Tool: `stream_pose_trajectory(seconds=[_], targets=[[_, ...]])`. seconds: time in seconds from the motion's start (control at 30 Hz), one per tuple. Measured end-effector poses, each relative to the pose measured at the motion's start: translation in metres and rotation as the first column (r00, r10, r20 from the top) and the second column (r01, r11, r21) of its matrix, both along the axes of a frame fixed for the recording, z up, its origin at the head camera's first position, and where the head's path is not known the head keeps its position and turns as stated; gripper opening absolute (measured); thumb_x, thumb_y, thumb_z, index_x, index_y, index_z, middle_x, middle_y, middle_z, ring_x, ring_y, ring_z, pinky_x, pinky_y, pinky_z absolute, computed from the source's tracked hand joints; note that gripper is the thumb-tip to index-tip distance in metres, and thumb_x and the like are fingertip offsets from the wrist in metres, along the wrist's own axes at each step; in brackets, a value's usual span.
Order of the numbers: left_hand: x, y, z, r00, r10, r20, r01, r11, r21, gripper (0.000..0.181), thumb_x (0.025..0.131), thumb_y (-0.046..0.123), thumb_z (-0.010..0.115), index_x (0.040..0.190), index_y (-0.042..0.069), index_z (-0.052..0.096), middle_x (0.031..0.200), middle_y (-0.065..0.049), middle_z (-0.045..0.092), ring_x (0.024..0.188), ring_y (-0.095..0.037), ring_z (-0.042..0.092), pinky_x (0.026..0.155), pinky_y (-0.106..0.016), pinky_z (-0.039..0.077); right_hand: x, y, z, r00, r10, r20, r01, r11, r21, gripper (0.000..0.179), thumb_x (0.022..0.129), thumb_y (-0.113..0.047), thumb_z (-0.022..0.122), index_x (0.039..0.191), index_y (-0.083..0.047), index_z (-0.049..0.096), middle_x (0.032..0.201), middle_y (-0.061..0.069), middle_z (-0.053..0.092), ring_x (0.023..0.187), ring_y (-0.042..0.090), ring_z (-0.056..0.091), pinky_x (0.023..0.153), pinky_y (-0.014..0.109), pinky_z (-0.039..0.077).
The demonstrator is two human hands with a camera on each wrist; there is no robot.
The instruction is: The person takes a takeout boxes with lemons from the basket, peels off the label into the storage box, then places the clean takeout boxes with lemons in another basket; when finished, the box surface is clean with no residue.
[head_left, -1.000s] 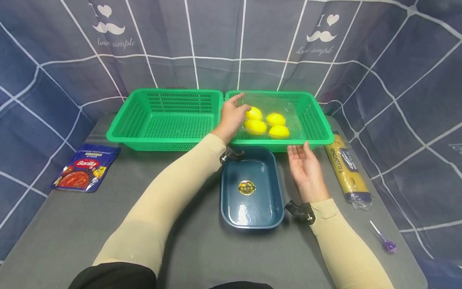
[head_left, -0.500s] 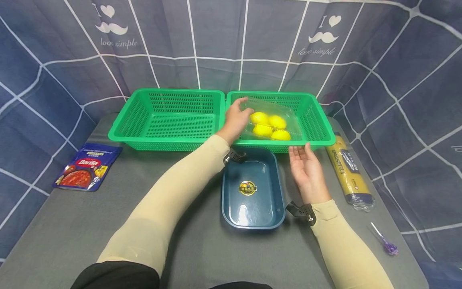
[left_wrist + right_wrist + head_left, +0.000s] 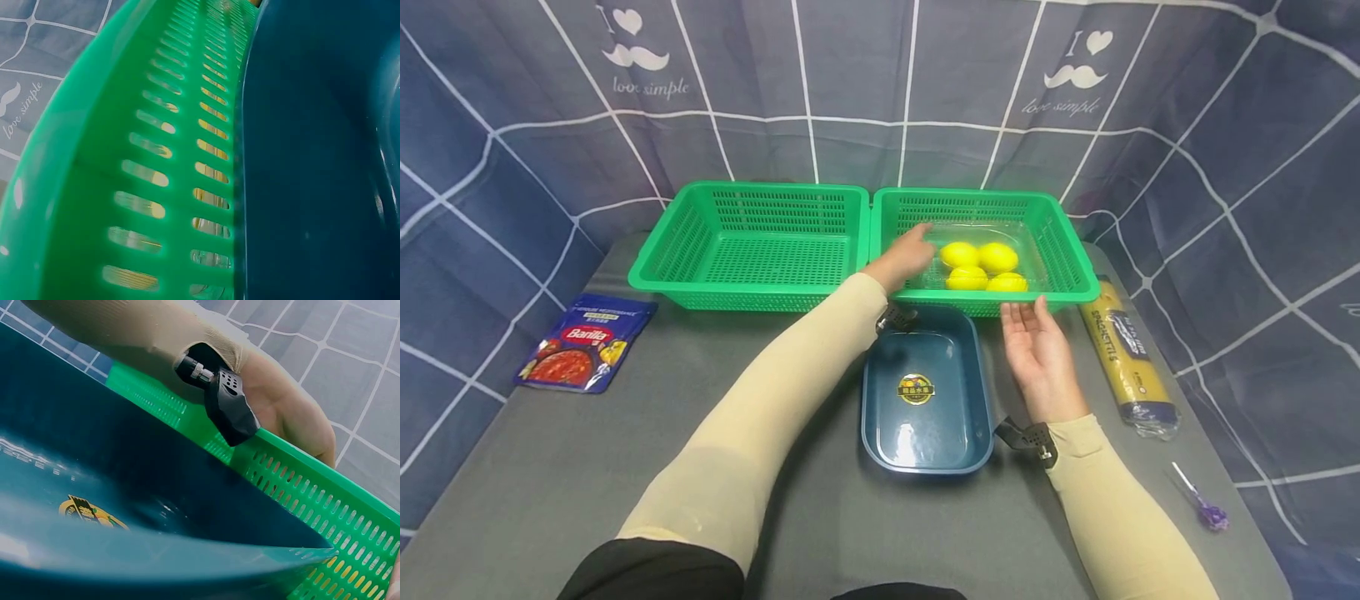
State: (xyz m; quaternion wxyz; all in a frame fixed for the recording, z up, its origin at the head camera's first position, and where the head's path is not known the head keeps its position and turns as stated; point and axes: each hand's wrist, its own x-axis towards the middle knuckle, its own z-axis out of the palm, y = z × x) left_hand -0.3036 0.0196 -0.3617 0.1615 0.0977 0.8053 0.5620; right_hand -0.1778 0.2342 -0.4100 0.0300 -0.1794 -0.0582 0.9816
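Note:
A clear plastic box [image 3: 1037, 262] with several lemons [image 3: 997, 257] in it lies inside the right green basket [image 3: 1075, 250]. My left hand [image 3: 912, 252] reaches over the basket's front rim and grips the box at its left end. In the right wrist view the left hand [image 3: 287, 403] dips behind the basket wall, its fingertips hidden. My right hand [image 3: 1037, 358] lies palm up before the basket, straight fingers touching its front wall under the rim. Between the forearms sits a dark blue tray [image 3: 925, 433] with a round gold sticker; the left wrist is over its far left corner.
A second green basket [image 3: 775, 258] adjoins on the left. On the grey table are a blue Barilla sauce pouch [image 3: 586, 343] at left, a spaghetti pack [image 3: 1127, 358] and a purple lollipop-like item [image 3: 1210, 514] at right. A checked curtain [image 3: 850, 83] surrounds the table.
My left hand has moved right and toward me, bringing the lemon box down to a flatter position in the right basket. The right hand has stayed in place.

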Motion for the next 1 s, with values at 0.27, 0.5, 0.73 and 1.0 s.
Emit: stream_pose_trajectory(seconds=[0.27, 0.5, 0.73, 1.0], targets=[[0.001, -0.001, 0.007, 0.969, 0.0, -0.245, -0.041, 0.986, -0.162, 0.06, 0.11, 0.029, 0.056, 0.165, 0.015, 0.036, 0.17, -0.005, 0.029, 0.154, -0.022, 0.028, 0.119, -0.038, 0.032, -0.002, 0.002, -0.001, 1.0, -0.006, -0.001, 0.006, 1.0, 0.021, 0.011, 0.109, -0.011, 0.056, 0.113, -0.002, 0.051, 0.111, 0.012, 0.052, 0.104, 0.023, 0.056, 0.11, 0.034, 0.045], [0.019, -0.037, 0.04, 0.861, -0.133, -0.49, 0.003, 0.966, -0.257, 0.063, 0.108, 0.031, 0.062, 0.165, 0.019, 0.038, 0.17, -0.005, 0.029, 0.155, -0.017, 0.023, 0.123, -0.037, 0.023, 0.003, 0.011, -0.002, 0.999, -0.044, 0.021, 0.041, 0.993, 0.112, 0.012, 0.107, -0.005, 0.062, 0.109, 0.0, 0.051, 0.096, 0.013, 0.055, 0.088, 0.026, 0.058, 0.102, 0.034, 0.051], [0.032, -0.135, 0.056, 0.824, -0.288, -0.487, 0.04, 0.888, -0.457, 0.077, 0.105, 0.049, 0.061, 0.168, 0.02, 0.028, 0.174, -0.007, 0.016, 0.159, -0.025, 0.004, 0.125, -0.055, 0.01, 0.018, 0.015, 0.013, 0.985, -0.154, 0.079, 0.108, 0.904, 0.414, 0.017, 0.104, -0.003, 0.066, 0.098, -0.002, 0.05, 0.079, 0.008, 0.052, 0.073, 0.021, 0.053, 0.071, 0.033, 0.053], [0.056, -0.277, 0.054, 0.874, -0.208, -0.438, -0.062, 0.848, -0.526, 0.085, 0.105, 0.05, 0.061, 0.171, 0.019, 0.018, 0.174, -0.017, 0.003, 0.156, -0.038, -0.013, 0.118, -0.069, -0.007, 0.023, 0.02, 0.034, 0.977, -0.135, -0.167, 0.212, 0.492, 0.844, 0.006, 0.102, 0.002, 0.065, 0.101, 0.002, 0.059, 0.085, 0.014, 0.059, 0.068, 0.02, 0.06, 0.063, 0.029, 0.059]])
